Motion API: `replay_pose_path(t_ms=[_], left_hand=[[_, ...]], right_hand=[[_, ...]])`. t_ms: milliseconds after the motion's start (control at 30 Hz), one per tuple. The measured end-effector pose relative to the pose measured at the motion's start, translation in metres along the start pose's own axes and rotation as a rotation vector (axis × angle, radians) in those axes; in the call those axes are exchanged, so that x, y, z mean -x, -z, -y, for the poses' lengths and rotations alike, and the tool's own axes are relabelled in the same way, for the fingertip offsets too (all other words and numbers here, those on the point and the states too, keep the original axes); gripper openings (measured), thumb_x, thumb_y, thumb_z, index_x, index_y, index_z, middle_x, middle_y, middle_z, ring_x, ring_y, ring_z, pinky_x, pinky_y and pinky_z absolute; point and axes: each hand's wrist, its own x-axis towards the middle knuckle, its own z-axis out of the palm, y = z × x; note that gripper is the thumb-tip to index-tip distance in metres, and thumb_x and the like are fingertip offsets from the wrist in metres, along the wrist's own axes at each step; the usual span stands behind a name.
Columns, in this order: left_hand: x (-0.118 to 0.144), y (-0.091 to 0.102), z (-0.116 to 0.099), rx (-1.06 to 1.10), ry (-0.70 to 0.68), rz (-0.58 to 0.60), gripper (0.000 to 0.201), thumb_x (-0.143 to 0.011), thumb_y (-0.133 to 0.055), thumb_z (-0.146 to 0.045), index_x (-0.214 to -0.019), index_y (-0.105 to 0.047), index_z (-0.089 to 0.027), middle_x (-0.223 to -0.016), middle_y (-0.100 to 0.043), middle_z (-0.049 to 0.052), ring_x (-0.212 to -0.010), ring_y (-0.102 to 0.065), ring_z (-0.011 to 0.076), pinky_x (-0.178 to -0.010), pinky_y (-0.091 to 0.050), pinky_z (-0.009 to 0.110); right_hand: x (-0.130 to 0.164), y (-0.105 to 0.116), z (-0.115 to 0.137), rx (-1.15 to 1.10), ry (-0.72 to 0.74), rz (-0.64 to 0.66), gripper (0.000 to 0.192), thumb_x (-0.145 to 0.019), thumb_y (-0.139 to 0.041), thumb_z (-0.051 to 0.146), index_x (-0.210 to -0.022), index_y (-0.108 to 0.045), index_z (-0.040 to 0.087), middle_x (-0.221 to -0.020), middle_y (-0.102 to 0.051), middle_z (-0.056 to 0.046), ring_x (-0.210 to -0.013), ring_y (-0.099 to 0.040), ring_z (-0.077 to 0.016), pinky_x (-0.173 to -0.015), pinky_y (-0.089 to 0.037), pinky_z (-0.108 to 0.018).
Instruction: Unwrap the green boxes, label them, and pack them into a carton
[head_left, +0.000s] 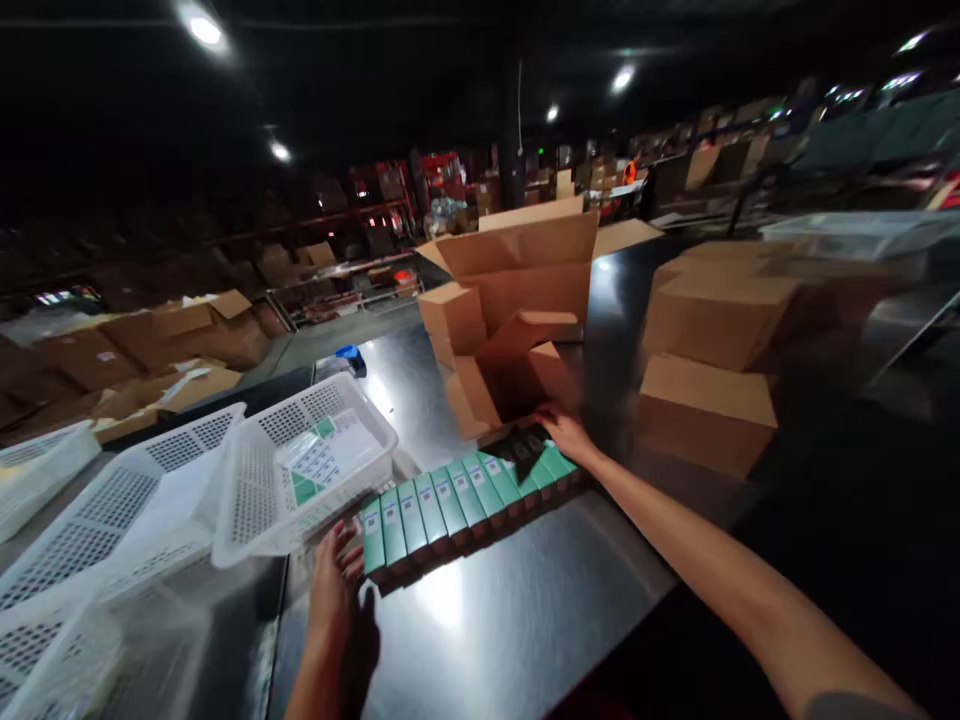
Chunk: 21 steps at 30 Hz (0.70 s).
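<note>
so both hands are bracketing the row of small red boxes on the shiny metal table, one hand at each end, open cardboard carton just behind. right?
Not quite. The row of small boxes is green with white labels, not red, as the head view shows. The rest holds: left hand at the near end, right hand at the far end, on the shiny metal table, with the open cardboard carton just behind.

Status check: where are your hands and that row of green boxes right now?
Left hand flat against near end of row of green boxes. Right hand at far end, by open carton. White basket touching row's left side.
</note>
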Motion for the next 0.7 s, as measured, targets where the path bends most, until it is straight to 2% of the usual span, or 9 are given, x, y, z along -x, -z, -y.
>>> replay_pose_path(t_ms=[100,200,300,367,467,533,633,700], left_hand=[[0.006,-0.013,0.000,-0.014,0.063,0.095,0.064,-0.086,-0.035,-0.068,-0.104,-0.067,-0.015,-0.110,-0.073,0.018,-0.096,-0.073,0.0318,-0.079,-0.060,0.045],[0.003,-0.010,0.000,-0.143,0.096,0.067,0.059,-0.093,-0.030,-0.058,-0.108,-0.067,-0.014,-0.119,-0.071,0.019,-0.105,-0.069,0.0322,-0.093,-0.055,0.048],[-0.003,0.013,-0.002,-0.317,0.157,-0.039,0.056,-0.096,-0.026,-0.052,-0.112,-0.065,-0.016,-0.120,-0.070,0.019,-0.112,-0.065,0.0356,-0.103,-0.047,0.054],[-0.006,0.035,-0.007,-0.460,0.220,-0.104,0.059,-0.097,-0.025,-0.055,-0.119,-0.064,-0.016,-0.121,-0.069,0.021,-0.118,-0.062,0.0404,-0.104,-0.043,0.060],[-0.007,0.066,-0.017,-0.672,0.324,-0.164,0.081,-0.094,-0.020,-0.067,-0.133,-0.058,-0.007,-0.125,-0.063,0.032,-0.124,-0.057,0.0512,-0.099,-0.043,0.067],[-0.008,0.080,-0.023,-0.800,0.381,-0.186,0.096,-0.090,-0.012,-0.074,-0.136,-0.055,-0.002,-0.124,-0.061,0.038,-0.121,-0.057,0.0558,-0.090,-0.047,0.068],[-0.008,0.088,-0.026,-0.925,0.411,-0.192,0.101,-0.087,-0.006,-0.078,-0.137,-0.057,-0.005,-0.120,-0.063,0.038,-0.114,-0.061,0.0566,-0.080,-0.051,0.065],[-0.009,0.088,-0.026,-0.930,0.357,-0.178,0.101,-0.086,-0.009,-0.078,-0.135,-0.058,-0.005,-0.116,-0.064,0.038,-0.111,-0.063,0.0577,-0.078,-0.051,0.066]], right_hand=[[0.001,-0.003,-0.007,0.011,-0.041,-0.015,0.026,-0.097,-0.062,0.039,-0.108,-0.066,0.015,-0.111,-0.067,-0.007,-0.102,-0.065,-0.0208,-0.093,-0.054,-0.044],[0.006,-0.009,-0.008,0.036,-0.068,-0.044,0.026,-0.098,-0.060,0.039,-0.108,-0.066,0.015,-0.113,-0.067,-0.008,-0.105,-0.064,-0.0215,-0.096,-0.052,-0.044],[0.020,-0.027,0.007,0.046,-0.051,-0.031,0.022,-0.098,-0.057,0.034,-0.107,-0.066,0.016,-0.109,-0.070,-0.009,-0.101,-0.066,-0.0218,-0.094,-0.052,-0.044],[0.034,-0.045,0.024,0.040,-0.011,-0.004,0.021,-0.098,-0.053,0.030,-0.104,-0.068,0.018,-0.105,-0.071,-0.009,-0.100,-0.067,-0.0223,-0.093,-0.052,-0.042],[0.058,-0.069,0.055,0.022,0.073,0.063,0.022,-0.098,-0.049,0.028,-0.099,-0.069,0.020,-0.098,-0.073,-0.007,-0.094,-0.068,-0.0203,-0.087,-0.054,-0.036],[0.070,-0.077,0.075,0.016,0.136,0.122,0.021,-0.098,-0.050,0.028,-0.097,-0.070,0.022,-0.094,-0.073,-0.004,-0.089,-0.069,-0.0183,-0.083,-0.055,-0.032],[0.075,-0.070,0.093,0.051,0.212,0.170,0.021,-0.100,-0.052,0.033,-0.097,-0.070,0.024,-0.093,-0.073,-0.003,-0.088,-0.069,-0.0185,-0.081,-0.056,-0.031],[0.069,-0.049,0.096,0.118,0.229,0.141,0.025,-0.101,-0.049,0.036,-0.102,-0.070,0.024,-0.099,-0.072,-0.007,-0.092,-0.068,-0.0219,-0.084,-0.057,-0.035]])
